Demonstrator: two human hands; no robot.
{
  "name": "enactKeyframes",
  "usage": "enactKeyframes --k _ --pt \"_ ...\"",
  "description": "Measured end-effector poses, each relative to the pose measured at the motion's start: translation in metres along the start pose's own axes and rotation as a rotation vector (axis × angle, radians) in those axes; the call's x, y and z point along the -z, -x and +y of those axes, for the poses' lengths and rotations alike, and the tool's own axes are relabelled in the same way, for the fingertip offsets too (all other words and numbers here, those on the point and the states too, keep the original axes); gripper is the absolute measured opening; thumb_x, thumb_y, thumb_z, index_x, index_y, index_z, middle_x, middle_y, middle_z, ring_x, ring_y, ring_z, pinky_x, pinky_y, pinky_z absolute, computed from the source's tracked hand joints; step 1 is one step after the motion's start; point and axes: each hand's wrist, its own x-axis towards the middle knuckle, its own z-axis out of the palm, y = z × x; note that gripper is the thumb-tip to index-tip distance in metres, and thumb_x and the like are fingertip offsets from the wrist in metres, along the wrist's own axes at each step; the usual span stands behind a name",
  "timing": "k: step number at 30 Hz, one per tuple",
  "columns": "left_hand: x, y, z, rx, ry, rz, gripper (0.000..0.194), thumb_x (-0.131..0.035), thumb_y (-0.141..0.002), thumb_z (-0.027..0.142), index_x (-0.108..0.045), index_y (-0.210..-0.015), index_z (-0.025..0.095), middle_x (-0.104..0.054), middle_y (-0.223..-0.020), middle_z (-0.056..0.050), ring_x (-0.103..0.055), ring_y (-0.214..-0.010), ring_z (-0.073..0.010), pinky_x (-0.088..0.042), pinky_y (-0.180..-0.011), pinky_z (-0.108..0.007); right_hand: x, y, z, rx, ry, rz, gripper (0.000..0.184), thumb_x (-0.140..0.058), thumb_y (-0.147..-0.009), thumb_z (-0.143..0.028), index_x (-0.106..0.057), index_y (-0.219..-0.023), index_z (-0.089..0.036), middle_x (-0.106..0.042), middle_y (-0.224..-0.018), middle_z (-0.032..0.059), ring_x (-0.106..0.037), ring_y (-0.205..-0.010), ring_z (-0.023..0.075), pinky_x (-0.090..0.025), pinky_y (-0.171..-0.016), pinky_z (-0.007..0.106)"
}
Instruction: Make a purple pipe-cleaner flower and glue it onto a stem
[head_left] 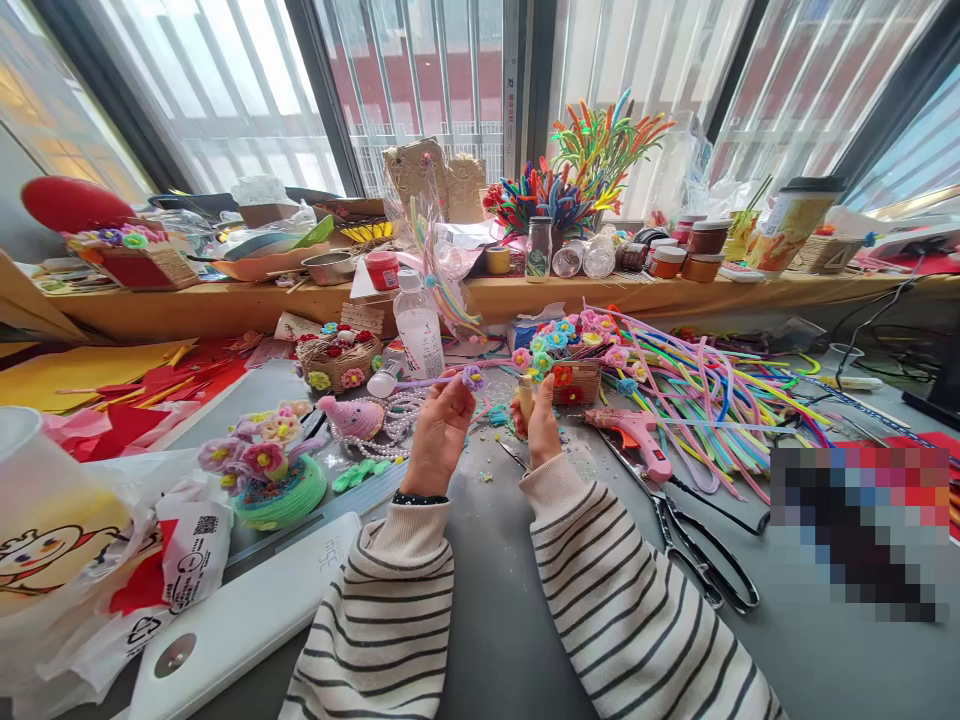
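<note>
Between the fingertips of my left hand is a purple fuzzy pipe-cleaner flower with a yellow centre; its purple stem points left. My right hand, a short gap away, is closed around a short, pale tan, stick-like piece held upright. Its exact kind is unclear. Just behind that hand stands a woven basket of colourful fuzzy flowers. A pink glue gun lies right of my right hand, beside large scissors. Small bits are scattered on the grey table between my hands.
Many colourful pipe cleaners spread across the right side. A clear bottle stands behind my left hand. At left are a green-based flower ornament, a long white case and a plastic bag. A crowded wooden ledge runs behind.
</note>
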Motion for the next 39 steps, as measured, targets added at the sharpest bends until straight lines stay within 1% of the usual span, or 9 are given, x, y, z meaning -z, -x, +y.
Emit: enactKeyframes --k 3,6,13,18,22,26,31,35,39 --pt "0.001 0.001 0.003 0.02 0.027 -0.038 0.011 -0.058 -0.067 0.012 -0.057 -0.077 0.018 -0.064 -0.071 0.003 -0.057 -0.059 -0.0044 -0.044 -0.057 -0.016 -0.001 -0.003 0.01 0.103 0.23 0.01 0.03 -0.029 -0.078 -0.045 -0.044 -0.081 -0.019 -0.046 -0.062 -0.0012 -0.043 -0.047 0.0092 -0.037 -0.041 0.021" --pt "0.003 0.0 0.004 0.024 0.062 -0.066 0.007 -0.058 -0.067 0.014 -0.058 -0.074 0.018 -0.063 -0.066 0.004 -0.056 -0.057 -0.0047 -0.045 -0.057 -0.017 -0.004 0.0 0.015 0.132 0.306 -0.083 0.014 -0.041 -0.073 -0.024 -0.044 -0.086 -0.02 -0.052 -0.071 -0.0005 -0.048 -0.055 0.0105 -0.04 -0.045 0.021" --pt "0.002 0.001 0.007 -0.017 0.079 -0.086 0.007 -0.062 -0.065 0.018 -0.055 -0.065 0.017 -0.054 -0.054 0.006 -0.047 -0.046 -0.001 -0.035 -0.04 -0.012 -0.008 0.016 0.016 0.413 0.836 -0.316 0.018 -0.047 -0.073 -0.02 -0.051 -0.091 -0.019 -0.06 -0.077 0.0027 -0.053 -0.069 0.0151 -0.038 -0.063 0.026" --pt "0.0 0.006 0.009 0.005 0.026 -0.137 0.01 -0.062 -0.063 0.018 -0.053 -0.061 0.015 -0.042 -0.043 0.009 -0.034 -0.032 0.0009 -0.028 -0.031 -0.012 -0.013 0.022 0.018 0.603 1.152 -0.329 0.018 -0.047 -0.075 -0.018 -0.057 -0.089 -0.021 -0.06 -0.084 0.0049 -0.049 -0.082 0.0194 -0.037 -0.066 0.028" --pt "-0.002 0.007 0.01 0.018 -0.006 -0.122 0.009 -0.062 -0.063 0.017 -0.057 -0.071 0.016 -0.053 -0.049 0.006 -0.045 -0.037 0.0001 -0.033 -0.033 -0.009 -0.016 0.024 0.02 0.718 1.22 -0.344 0.018 -0.056 -0.07 -0.028 -0.06 -0.086 -0.022 -0.058 -0.095 0.0042 -0.045 -0.09 0.0226 -0.036 -0.071 0.032" --pt "-0.001 0.006 0.009 0.003 -0.05 -0.116 0.012 -0.06 -0.063 0.014 -0.059 -0.075 0.017 -0.064 -0.065 0.001 -0.059 -0.057 -0.0052 -0.046 -0.051 -0.011 -0.01 0.021 0.016 0.703 1.115 -0.314 0.029 -0.06 -0.067 -0.036 -0.06 -0.092 -0.021 -0.059 -0.095 0.0038 -0.046 -0.088 0.0212 -0.037 -0.073 0.032" --pt "-0.003 0.007 0.005 -0.027 -0.2 -0.196 0.016 -0.06 -0.064 0.016 -0.061 -0.08 0.016 -0.067 -0.081 -0.004 -0.062 -0.076 -0.0119 -0.047 -0.071 -0.02 0.031 0.015 0.001 0.641 1.059 -0.171 0.018 -0.053 -0.074 -0.031 -0.063 -0.077 -0.016 -0.062 -0.081 0.0051 -0.05 -0.079 0.0168 -0.036 -0.074 0.028" --pt "-0.003 0.008 0.0 0.0 -0.344 -0.207 0.017 -0.058 -0.066 0.023 -0.062 -0.079 0.013 -0.067 -0.077 -0.006 -0.062 -0.075 -0.0151 -0.047 -0.073 -0.026 0.067 0.022 -0.007 0.466 1.138 -0.188 0.023 -0.052 -0.074 -0.037 -0.063 -0.07 -0.016 -0.061 -0.066 0.0029 -0.051 -0.061 0.0128 -0.035 -0.056 0.023" --pt "-0.001 0.006 -0.006 -0.008 -0.513 -0.167 0.021 -0.064 -0.06 0.024 -0.061 -0.078 0.013 -0.067 -0.076 -0.004 -0.062 -0.072 -0.014 -0.047 -0.073 -0.026 0.077 0.037 -0.004 0.355 1.296 -0.29 0.028 -0.052 -0.07 -0.045 -0.063 -0.072 -0.019 -0.059 -0.06 0.0011 -0.052 -0.057 0.0128 -0.032 -0.052 0.023"
